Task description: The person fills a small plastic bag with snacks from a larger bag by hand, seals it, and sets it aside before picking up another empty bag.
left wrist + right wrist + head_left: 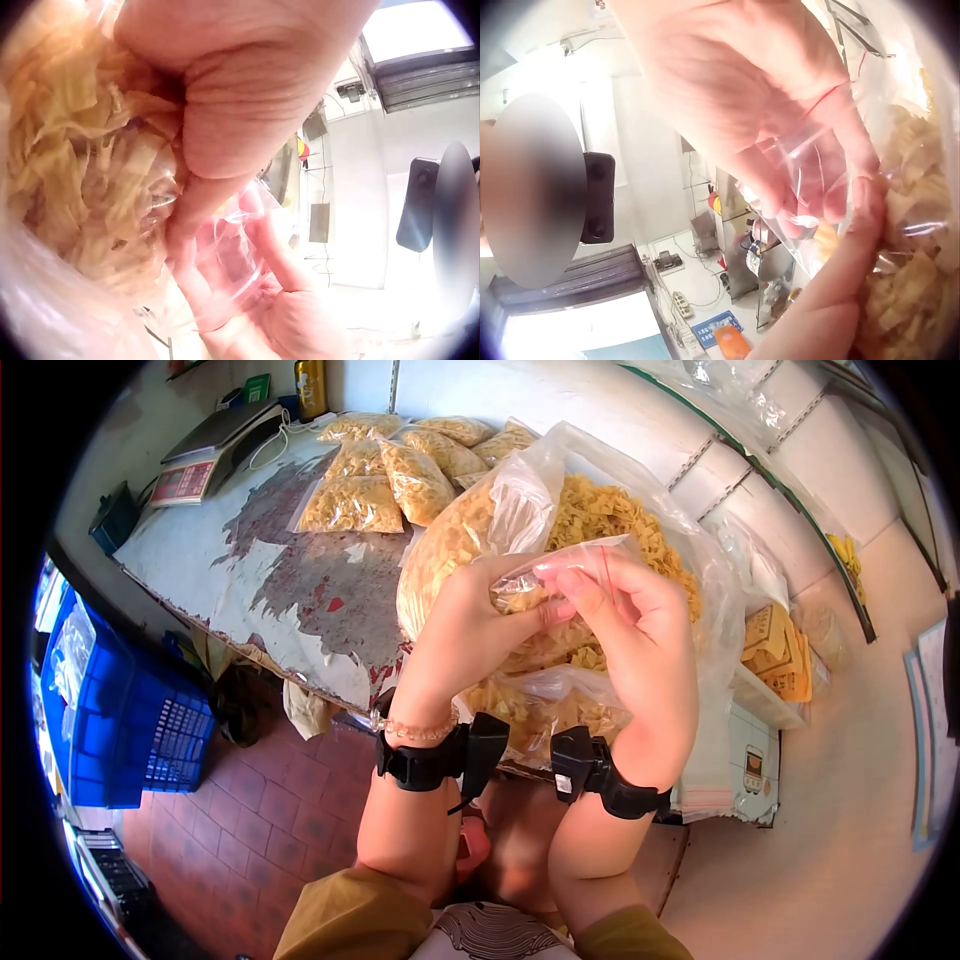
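Observation:
Both hands work at the gathered top of a small clear plastic bag [520, 592] holding yellowish, ribbon-like dried pieces [82, 172]. My left hand [468, 622] grips the bag just below its top, thumb pointing toward the other hand. Above the filling, my right hand [645, 625] pinches the loose clear plastic between thumb and fingers. A thin red strand [826, 100] crosses the fingers of the right hand. Directly beneath the hands stands a large open clear bag [715, 575], full of the same yellow pieces [610, 510].
Several filled small bags [350, 505] lie at the back of the worn table [210, 575]. A scale [215, 435] and a yellow can [311, 390] stand back left. A blue crate [105, 710] is at the left, yellow packets [775, 650] at the right.

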Tool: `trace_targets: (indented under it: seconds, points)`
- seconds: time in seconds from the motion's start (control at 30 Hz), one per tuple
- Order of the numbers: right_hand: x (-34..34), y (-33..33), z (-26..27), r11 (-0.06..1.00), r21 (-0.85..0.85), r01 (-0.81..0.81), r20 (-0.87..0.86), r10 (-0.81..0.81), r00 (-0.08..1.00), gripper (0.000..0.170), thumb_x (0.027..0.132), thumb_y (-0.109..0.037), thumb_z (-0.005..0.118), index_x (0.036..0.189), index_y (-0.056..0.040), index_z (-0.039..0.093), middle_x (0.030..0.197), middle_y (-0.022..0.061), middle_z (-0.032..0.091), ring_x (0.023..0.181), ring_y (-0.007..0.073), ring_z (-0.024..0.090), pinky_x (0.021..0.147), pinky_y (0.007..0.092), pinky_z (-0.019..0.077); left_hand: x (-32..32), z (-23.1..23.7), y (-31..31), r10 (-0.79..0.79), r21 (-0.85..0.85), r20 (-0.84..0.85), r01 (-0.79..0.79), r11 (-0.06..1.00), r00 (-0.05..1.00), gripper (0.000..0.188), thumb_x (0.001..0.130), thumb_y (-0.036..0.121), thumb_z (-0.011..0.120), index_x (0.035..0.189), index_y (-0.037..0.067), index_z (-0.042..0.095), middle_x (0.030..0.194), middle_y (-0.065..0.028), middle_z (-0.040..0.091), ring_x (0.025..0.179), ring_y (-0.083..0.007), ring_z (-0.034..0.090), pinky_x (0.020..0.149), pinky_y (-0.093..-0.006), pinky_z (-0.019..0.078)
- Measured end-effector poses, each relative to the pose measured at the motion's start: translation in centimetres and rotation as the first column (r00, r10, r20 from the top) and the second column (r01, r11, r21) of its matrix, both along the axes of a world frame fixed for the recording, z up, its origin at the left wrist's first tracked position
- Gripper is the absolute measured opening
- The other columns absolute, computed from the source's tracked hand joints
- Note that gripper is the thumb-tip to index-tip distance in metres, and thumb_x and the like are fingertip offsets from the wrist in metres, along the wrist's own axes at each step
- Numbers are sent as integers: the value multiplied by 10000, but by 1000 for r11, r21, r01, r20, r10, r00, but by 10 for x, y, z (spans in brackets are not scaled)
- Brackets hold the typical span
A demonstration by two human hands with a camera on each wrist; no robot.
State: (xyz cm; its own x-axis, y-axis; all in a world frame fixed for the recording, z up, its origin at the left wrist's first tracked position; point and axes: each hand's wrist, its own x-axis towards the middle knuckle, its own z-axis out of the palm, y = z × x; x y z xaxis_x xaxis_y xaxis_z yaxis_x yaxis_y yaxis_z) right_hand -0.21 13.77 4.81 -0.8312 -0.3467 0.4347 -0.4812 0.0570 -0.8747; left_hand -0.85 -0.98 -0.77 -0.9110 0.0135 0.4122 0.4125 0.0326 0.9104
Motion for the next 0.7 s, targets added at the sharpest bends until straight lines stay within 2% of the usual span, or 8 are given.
trace_targets:
  seconds: [0.2, 0.3, 0.33, 0.4, 0.47, 0.6, 0.67, 0.7]
  points:
    - [0, -7, -1, 997, -52, 52, -61, -55, 997, 144, 947, -37, 599, 1023, 71, 655, 982, 75, 628, 914, 131, 614, 792, 245, 502, 6, 11, -3, 58, -68, 141, -49, 996, 988, 488, 756, 230, 825, 1113, -58, 657, 904, -167, 710, 808, -161, 642, 752, -322, 511]
    - [2, -9, 1, 997, -70, 20, 72, -15, 997, 160, 962, -67, 587, 1045, 61, 635, 939, 66, 632, 888, 126, 616, 787, 250, 502, 2, 6, -5, 49, -101, 152, -34, 994, 987, 520, 745, 236, 833, 1134, -55, 649, 931, -180, 706, 812, -168, 641, 759, -326, 512]
    - [2, -9, 0, 998, -47, 42, 72, -38, 997, 161, 973, -82, 571, 1042, 54, 623, 925, 62, 633, 878, 123, 617, 780, 255, 502, 1, 3, -4, 48, -100, 152, -33, 994, 987, 520, 745, 236, 833, 1134, -55, 649, 931, -180, 706, 812, -168, 641, 759, -326, 512]
    - [1, -7, -1, 997, -25, 67, 72, -65, 995, 163, 985, -96, 556, 1039, 47, 611, 911, 58, 634, 868, 119, 618, 774, 261, 501, 0, -3, -3, 90, -132, -26, -93, 987, 996, 551, 738, 233, 837, 1160, -57, 633, 964, -182, 700, 807, -185, 651, 753, -327, 518]
    - [-1, -5, -3, 998, 65, 17, -30, -15, 999, 186, 1024, -168, 494, 1016, -5, 581, 955, 19, 612, 925, 86, 562, 755, 253, 475, -1, -3, -2, 56, -102, -5, -56, 993, 998, 558, 736, 222, 839, 1166, -61, 627, 970, -179, 696, 811, -191, 659, 743, -327, 521]
    - [3, -9, -2, 988, 128, 87, -31, -83, 996, 190, 1034, -172, 474, 1006, -6, 561, 935, 17, 595, 897, 98, 570, 778, 256, 473, 1, -2, -2, -8, -44, 26, 9, 999, 1000, 534, 741, 172, 828, 1171, -68, 620, 936, -160, 689, 815, -204, 673, 711, -322, 527]
    - [6, -12, -2, 984, 129, 124, 32, -129, 991, 224, 1018, -166, 481, 1058, 43, 552, 846, 126, 620, 778, 202, 666, 707, 310, 495, 1, -7, 0, 12, -48, 26, -10, 999, 1000, 486, 749, 147, 812, 1144, -67, 626, 904, -159, 683, 786, -192, 663, 695, -322, 524]
    - [5, -11, -2, 984, 130, 125, 32, -130, 991, 224, 1018, -166, 481, 1058, 43, 552, 846, 126, 620, 778, 202, 666, 707, 310, 495, 1, -9, 0, 32, -52, 26, -30, 998, 999, 438, 757, 122, 796, 1117, -66, 632, 873, -158, 677, 757, -181, 653, 678, -322, 520]
